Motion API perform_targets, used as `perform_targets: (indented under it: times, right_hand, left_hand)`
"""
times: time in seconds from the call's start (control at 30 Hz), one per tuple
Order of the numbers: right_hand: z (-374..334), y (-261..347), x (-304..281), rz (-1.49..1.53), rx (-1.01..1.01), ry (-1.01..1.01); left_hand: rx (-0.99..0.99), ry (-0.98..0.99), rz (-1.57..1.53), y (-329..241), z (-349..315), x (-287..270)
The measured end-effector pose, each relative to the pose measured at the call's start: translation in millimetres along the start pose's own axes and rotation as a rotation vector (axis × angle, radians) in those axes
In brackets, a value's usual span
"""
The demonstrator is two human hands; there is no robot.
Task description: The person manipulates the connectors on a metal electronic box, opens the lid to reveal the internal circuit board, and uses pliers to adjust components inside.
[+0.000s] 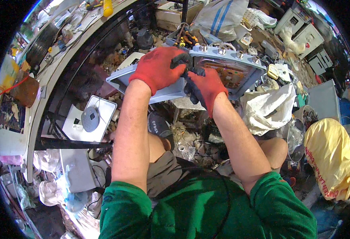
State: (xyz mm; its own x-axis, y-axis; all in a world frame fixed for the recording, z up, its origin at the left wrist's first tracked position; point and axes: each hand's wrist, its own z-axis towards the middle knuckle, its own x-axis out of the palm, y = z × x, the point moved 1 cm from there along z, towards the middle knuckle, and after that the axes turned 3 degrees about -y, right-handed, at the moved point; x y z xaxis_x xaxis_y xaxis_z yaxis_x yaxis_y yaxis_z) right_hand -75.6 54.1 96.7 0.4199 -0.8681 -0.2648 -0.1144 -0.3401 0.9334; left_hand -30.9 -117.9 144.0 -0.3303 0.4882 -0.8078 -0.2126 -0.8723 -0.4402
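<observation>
A grey metal enclosure (234, 93) lies open in front of me. Several silver round fittings line its top edge, and a brownish circuit board (226, 75) shows inside. Its open grey lid (165, 95) spreads to the left. Both my hands wear red gloves with black fingers. My left hand (159, 67) is closed over the seam between lid and body. Against it, my right hand (207, 85) is closed too, its fingers curled down along the enclosure's left edge. What the fingers hold between them is hidden.
A white panel (73, 123) carries a grey round disc (90, 118) at the left, beside a curved table edge (49, 93). Pliers-like tools (189, 38) lie beyond the enclosure. White sacking (268, 107) and a yellow bag (328, 153) sit at the right. Scrap covers the ground.
</observation>
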Motion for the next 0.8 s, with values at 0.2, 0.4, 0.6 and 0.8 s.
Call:
perform_targets:
  times: [0.2,0.4,0.6,0.8]
  right_hand:
    - [2.6,0.9,-29.2,-0.377,-0.223,-0.027]
    - [-14.3,16.6,-27.9,-0.562,-0.311,-0.035]
    - [-2.0,8.8,-41.7,-0.850,-0.608,-0.097]
    - [-17.1,-3.4,-45.8,-0.575,-0.598,-0.126]
  left_hand:
    - [0.002,-0.015,0.055,-0.1,3.0,2.8]
    - [0.019,-0.035,0.070,1.5,-0.7,1.8]
    - [0.043,-0.057,0.077,-4.5,-1.0,1.0]
    - [0.054,-0.026,0.116,4.6,-4.9,5.9]
